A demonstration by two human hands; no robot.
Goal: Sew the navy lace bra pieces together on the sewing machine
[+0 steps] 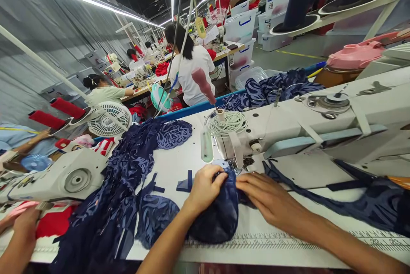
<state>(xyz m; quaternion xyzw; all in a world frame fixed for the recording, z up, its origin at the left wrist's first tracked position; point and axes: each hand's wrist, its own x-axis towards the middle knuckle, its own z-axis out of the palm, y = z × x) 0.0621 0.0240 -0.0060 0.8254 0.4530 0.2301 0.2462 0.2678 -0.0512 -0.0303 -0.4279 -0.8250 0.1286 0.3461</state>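
Note:
A rounded navy fabric cup lies at the front of the sewing machine, its upper edge close to the presser foot. My left hand is closed on the cup's top edge, thumb and fingers pinching the cloth. On the right side of that edge, my right hand presses the fabric with fingertips held together, just below the needle area. Exactly how the edge sits under the foot is hidden. A patterned navy cup piece rests left of my left forearm.
A long heap of navy patterned pieces runs along the left of the table. Navy straps trail off to the right. A ruler strip marks the front edge. At far left, a co-worker's hand handles red fabric.

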